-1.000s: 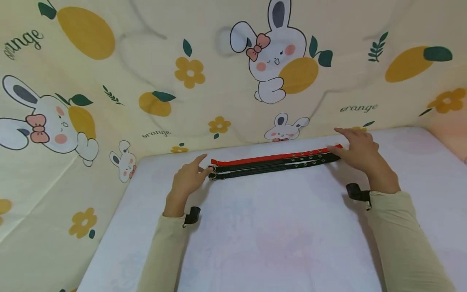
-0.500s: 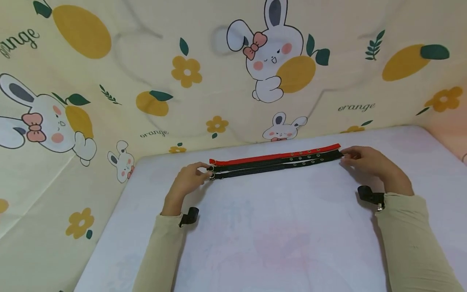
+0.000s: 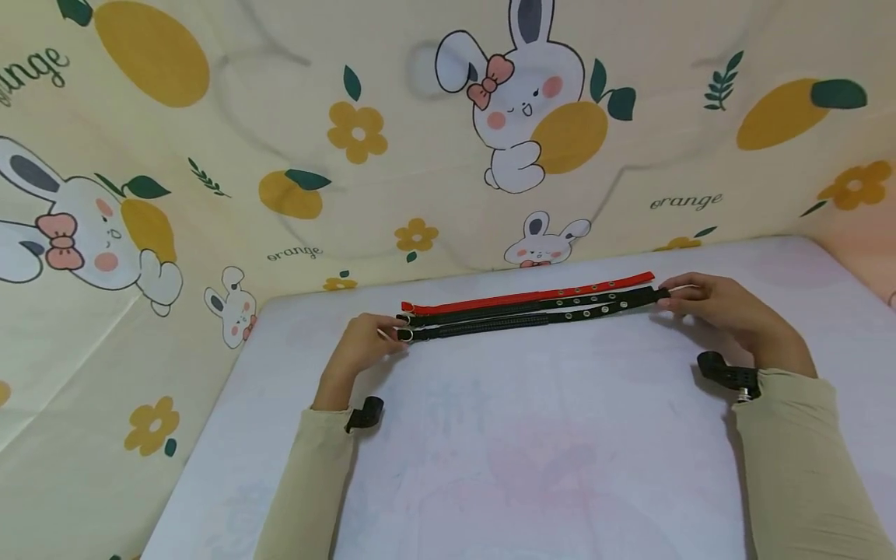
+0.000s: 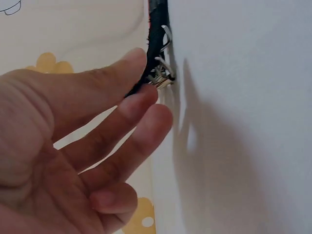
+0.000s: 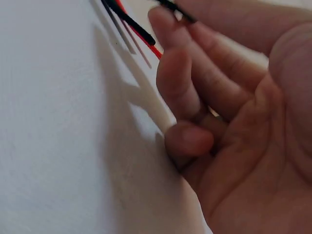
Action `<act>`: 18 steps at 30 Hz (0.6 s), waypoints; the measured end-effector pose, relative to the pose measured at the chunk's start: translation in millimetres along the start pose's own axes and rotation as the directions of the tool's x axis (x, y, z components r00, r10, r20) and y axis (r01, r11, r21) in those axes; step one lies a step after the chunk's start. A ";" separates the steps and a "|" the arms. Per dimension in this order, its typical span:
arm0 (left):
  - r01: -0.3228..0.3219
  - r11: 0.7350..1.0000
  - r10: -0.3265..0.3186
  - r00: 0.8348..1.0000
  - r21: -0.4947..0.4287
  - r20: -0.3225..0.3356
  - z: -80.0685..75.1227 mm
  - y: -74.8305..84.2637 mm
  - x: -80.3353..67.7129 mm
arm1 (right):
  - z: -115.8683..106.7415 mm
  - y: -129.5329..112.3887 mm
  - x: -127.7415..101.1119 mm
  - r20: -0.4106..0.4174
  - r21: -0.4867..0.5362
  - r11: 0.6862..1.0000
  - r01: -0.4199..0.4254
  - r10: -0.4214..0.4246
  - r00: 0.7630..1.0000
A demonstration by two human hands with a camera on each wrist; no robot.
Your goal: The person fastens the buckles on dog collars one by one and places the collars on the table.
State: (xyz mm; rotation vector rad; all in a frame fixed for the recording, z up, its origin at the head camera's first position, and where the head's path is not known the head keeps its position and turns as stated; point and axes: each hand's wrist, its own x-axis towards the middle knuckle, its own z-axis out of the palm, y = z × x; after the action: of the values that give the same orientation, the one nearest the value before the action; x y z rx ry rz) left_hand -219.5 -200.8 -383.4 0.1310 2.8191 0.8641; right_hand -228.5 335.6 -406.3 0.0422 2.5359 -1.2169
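Belts: three straps are lying side by side near the far edge of the white tabletop (image 3: 532, 435), the red belt (image 3: 525, 296) farthest back, then a black belt (image 3: 532, 308) with eyelets, then the nearest black belt (image 3: 490, 326).
Left hand: the left hand (image 3: 360, 348) is sitting at the buckle end, and its thumb and fingertips (image 4: 139, 100) are pinching the metal ring (image 4: 161, 78) of the nearest strap.
Right hand: the right hand (image 3: 721, 307) is holding the tip of a black strap at the other end, fingers curling around it.
Edges: the belts are running almost parallel to the tabletop's back edge, just in front of the rabbit-print cloth (image 3: 420, 140) that is hanging behind and wrapping round the left side.
Open room: a broad bare stretch of tabletop is lying between the belts and the two beige sleeves (image 3: 315, 482).
Head view only: it is showing all three straps full length and both hands at once.
Left wrist view only: it is showing the silver rings against the fingertips, with the white surface running off to the right.
Right wrist view only: it is showing the right hand (image 5: 229, 97) with a black strap end (image 5: 178, 12) passing over the curled fingers, and red and black strap tips (image 5: 139, 36) just beyond.
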 end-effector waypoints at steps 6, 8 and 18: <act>-0.042 0.998 0.043 0.999 0.036 -0.030 6.1 2.7 3.2 | 3.8 0.8 0.4 0.042 0.066 0.998 0.018 -0.020 0.999; -0.055 0.997 0.057 0.998 0.047 -0.030 7.0 3.2 4.0 | 4.9 0.6 0.7 0.050 0.099 0.995 0.016 -0.021 0.999; -0.170 0.985 0.169 0.982 -0.005 -0.083 1.8 -3.1 2.7 | 16.9 -10.8 3.5 0.018 0.123 0.991 0.056 -0.059 0.998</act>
State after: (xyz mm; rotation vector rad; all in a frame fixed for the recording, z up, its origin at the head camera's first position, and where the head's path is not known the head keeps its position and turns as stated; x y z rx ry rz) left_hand -221.8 -202.0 -387.1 0.3463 2.9117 0.9425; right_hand -228.9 315.5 -409.1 -0.0158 2.4565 -1.3865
